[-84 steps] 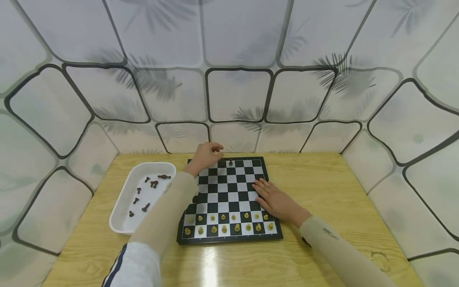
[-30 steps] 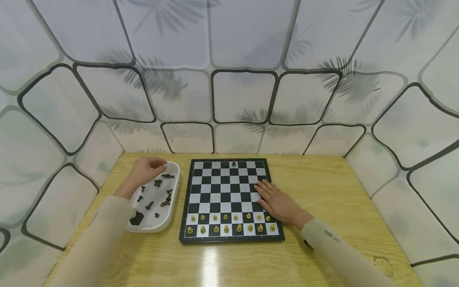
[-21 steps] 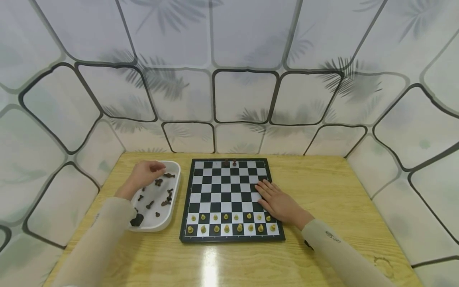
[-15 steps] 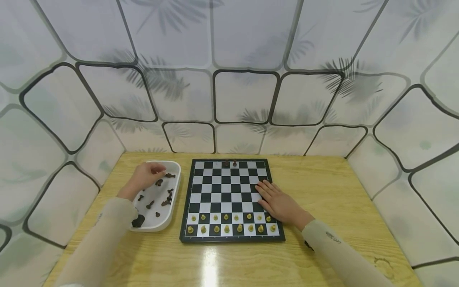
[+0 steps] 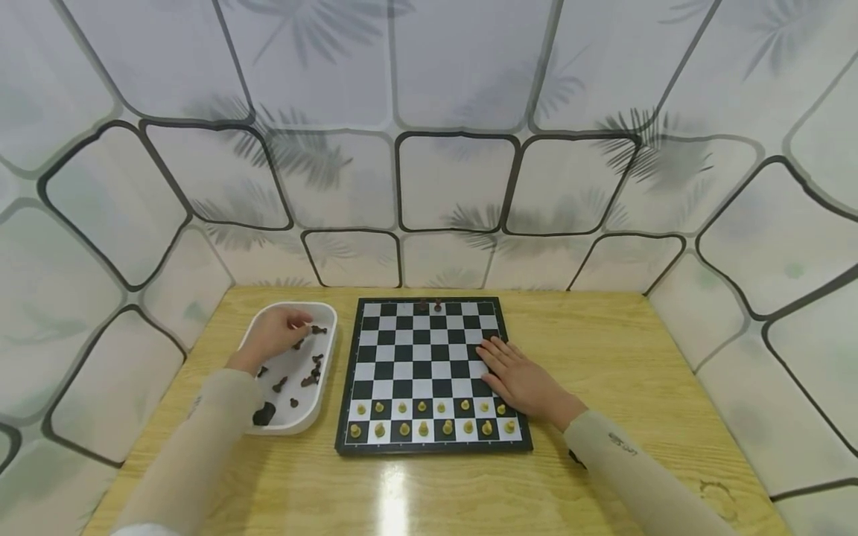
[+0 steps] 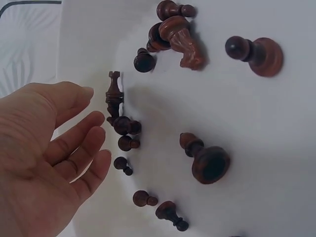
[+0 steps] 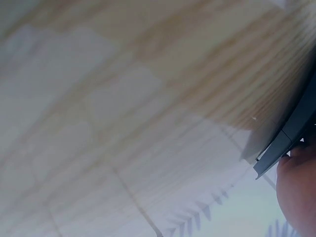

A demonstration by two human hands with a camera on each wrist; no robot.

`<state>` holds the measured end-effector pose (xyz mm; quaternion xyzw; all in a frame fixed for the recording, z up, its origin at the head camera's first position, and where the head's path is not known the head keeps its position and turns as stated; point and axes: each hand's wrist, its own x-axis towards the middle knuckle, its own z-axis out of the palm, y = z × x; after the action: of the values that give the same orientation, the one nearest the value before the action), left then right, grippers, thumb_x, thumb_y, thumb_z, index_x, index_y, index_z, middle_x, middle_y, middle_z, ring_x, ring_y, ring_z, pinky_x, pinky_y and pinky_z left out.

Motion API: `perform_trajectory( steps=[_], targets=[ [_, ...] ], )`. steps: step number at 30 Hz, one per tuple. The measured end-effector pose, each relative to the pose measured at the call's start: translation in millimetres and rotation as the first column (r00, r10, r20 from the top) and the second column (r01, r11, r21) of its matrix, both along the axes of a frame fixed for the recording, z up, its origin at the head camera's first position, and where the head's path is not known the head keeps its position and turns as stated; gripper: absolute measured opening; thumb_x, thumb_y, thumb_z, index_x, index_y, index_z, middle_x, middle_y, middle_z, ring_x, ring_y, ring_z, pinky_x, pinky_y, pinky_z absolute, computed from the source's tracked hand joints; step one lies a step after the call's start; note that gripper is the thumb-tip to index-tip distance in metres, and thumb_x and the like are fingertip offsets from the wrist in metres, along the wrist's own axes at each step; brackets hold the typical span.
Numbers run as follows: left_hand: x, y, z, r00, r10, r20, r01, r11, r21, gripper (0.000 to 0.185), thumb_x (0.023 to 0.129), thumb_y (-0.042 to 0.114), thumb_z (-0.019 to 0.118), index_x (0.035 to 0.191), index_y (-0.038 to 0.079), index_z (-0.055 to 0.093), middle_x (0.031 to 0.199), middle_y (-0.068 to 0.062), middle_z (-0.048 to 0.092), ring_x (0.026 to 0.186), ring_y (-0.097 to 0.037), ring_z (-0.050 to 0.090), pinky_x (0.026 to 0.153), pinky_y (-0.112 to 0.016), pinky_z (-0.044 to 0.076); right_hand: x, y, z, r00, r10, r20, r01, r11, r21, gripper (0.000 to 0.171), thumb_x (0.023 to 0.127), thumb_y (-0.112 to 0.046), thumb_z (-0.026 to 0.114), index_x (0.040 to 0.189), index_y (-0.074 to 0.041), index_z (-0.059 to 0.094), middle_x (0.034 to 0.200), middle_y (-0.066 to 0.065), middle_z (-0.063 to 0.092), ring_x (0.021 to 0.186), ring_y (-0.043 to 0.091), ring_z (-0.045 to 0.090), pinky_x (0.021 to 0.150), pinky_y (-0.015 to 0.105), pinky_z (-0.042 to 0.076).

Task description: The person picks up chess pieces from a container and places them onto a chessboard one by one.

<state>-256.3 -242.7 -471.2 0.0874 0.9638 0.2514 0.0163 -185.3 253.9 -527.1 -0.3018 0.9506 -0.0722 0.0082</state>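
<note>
My left hand (image 5: pixel 273 333) reaches into the white tray (image 5: pixel 333 316) of dark brown chess pieces. In the left wrist view its fingers are loosely bent and apart from the thumb, with nothing held. A dark rook (image 6: pixel 114 89) lies just beyond the fingertips, beside several pawns. A knight (image 6: pixel 183 43) and a larger piece (image 6: pixel 210 163) lie farther out. My right hand (image 5: pixel 519 378) rests with fingers extended on the right edge of the chessboard (image 5: pixel 412 372). Two dark pieces (image 5: pixel 438 305) stand on the board's far row. Yellow pieces (image 5: pixel 424 428) fill the two near rows.
Everything stands on a light wooden table (image 5: pixel 576 335). Patterned cloth walls (image 5: pixel 456 179) rise behind it and at both sides. The tray sits left of the board with a narrow gap between them.
My left hand left the board's far row, where a second dark piece now shows, and moved to the tray. It has since sunk lower over the pieces. The right hand stays on the board.
</note>
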Motion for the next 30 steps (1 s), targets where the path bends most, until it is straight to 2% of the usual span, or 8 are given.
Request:
perform_trajectory(
  steps=[3,5,10,15,21,30],
  targets=[
    [-0.9,1.3,-4.7,0.999,-0.010,-0.030,0.008,0.998,-0.060,0.029,0.098,0.021,0.071,0.123,0.008,0.078,0.109,-0.015,0.078,0.081,-0.017,0.070,0.070,-0.035,0.056,0.4,-0.8,0.5,1.000,-0.002,0.009,0.002,1.000,-0.001,0.061,0.113,-0.041,0.043,0.163,-0.006,0.038,0.171,0.016,0.035,0.161,0.037,0.027,0.130,0.053,0.026],
    [-0.9,3.0,-6.3,1.000,-0.018,-0.023,0.016,0.997,-0.071,0.030,0.098,0.021,0.071,0.124,0.008,0.077,0.110,-0.015,0.079,0.081,-0.016,0.070,0.072,-0.036,0.057,0.4,-1.0,0.5,1.000,-0.003,0.010,0.003,1.000,-0.002,0.061,0.113,-0.041,0.043,0.163,-0.006,0.038,0.171,0.015,0.035,0.161,0.037,0.027,0.130,0.053,0.026],
    [-0.3,8.1,-5.4,0.999,-0.040,0.032,0.040,0.999,-0.016,0.030,0.099,0.016,0.071,0.126,0.004,0.075,0.113,-0.019,0.078,0.083,-0.017,0.072,0.075,-0.036,0.061,0.5,-0.8,1.0,1.000,-0.005,0.009,0.005,1.000,-0.003,0.061,0.113,-0.040,0.044,0.163,-0.006,0.038,0.171,0.016,0.035,0.161,0.037,0.027,0.130,0.054,0.026],
    [-2.7,9.7,-9.4,0.997,-0.059,0.053,0.058,0.998,0.024,0.026,0.098,0.009,0.069,0.121,-0.001,0.076,0.109,-0.021,0.077,0.086,-0.024,0.072,0.076,-0.039,0.061,1.3,-1.2,2.4,1.000,-0.005,0.011,0.005,1.000,-0.001,0.061,0.113,-0.040,0.044,0.163,-0.005,0.038,0.171,0.016,0.034,0.161,0.037,0.027,0.130,0.053,0.026],
    [-7.4,10.7,-17.3,0.997,-0.078,0.015,0.078,0.997,-0.012,0.025,0.095,0.008,0.070,0.118,-0.001,0.077,0.103,-0.021,0.077,0.088,-0.029,0.071,0.080,-0.045,0.061,2.6,-1.9,3.9,1.000,-0.012,0.023,0.012,1.000,-0.001,0.061,0.113,-0.040,0.043,0.163,-0.006,0.037,0.171,0.015,0.034,0.161,0.037,0.026,0.130,0.053,0.025],
    [-10.9,12.3,-20.3,0.996,-0.090,0.024,0.092,0.994,-0.061,0.026,0.092,0.004,0.071,0.117,-0.002,0.076,0.095,-0.018,0.074,0.081,-0.026,0.067,0.073,-0.041,0.059,1.6,-1.9,2.8,1.000,-0.008,0.013,0.008,1.000,0.002,0.061,0.113,-0.040,0.044,0.163,-0.005,0.038,0.171,0.016,0.035,0.161,0.037,0.027,0.130,0.054,0.026]
  ],
)
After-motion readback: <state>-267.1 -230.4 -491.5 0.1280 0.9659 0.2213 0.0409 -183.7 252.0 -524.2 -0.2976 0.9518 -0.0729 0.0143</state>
